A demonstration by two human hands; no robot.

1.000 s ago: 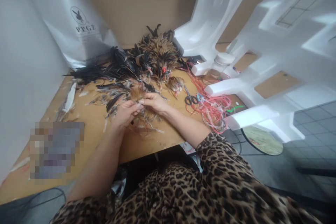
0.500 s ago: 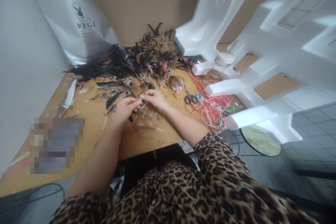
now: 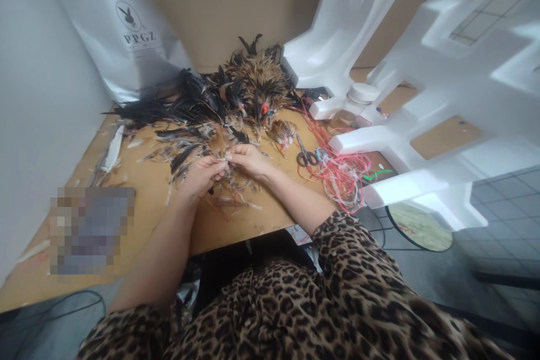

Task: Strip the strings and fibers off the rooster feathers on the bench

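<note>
My left hand and my right hand meet above the middle of the table, fingertips pinched close together. Between them a small brown feather bunch stands up, its base at my fingertips. Both hands are closed on it, though the exact grip is too small to make out. Loose dark and brown feathers lie under and left of my hands. Behind them spreads a pile of long black feathers, beside a large brown bundle. A small tied bunch lies right of my hands.
Black-handled scissors and tangled red-pink strings lie to the right. White foam pieces lean over the table's right side, by a lidded jar. A silver bag stands back left. A pixelated flat object lies front left.
The brown feather bunch at my fingertips shows more upright and clearer than before. My hands have stayed almost in place, with small finger shifts.
</note>
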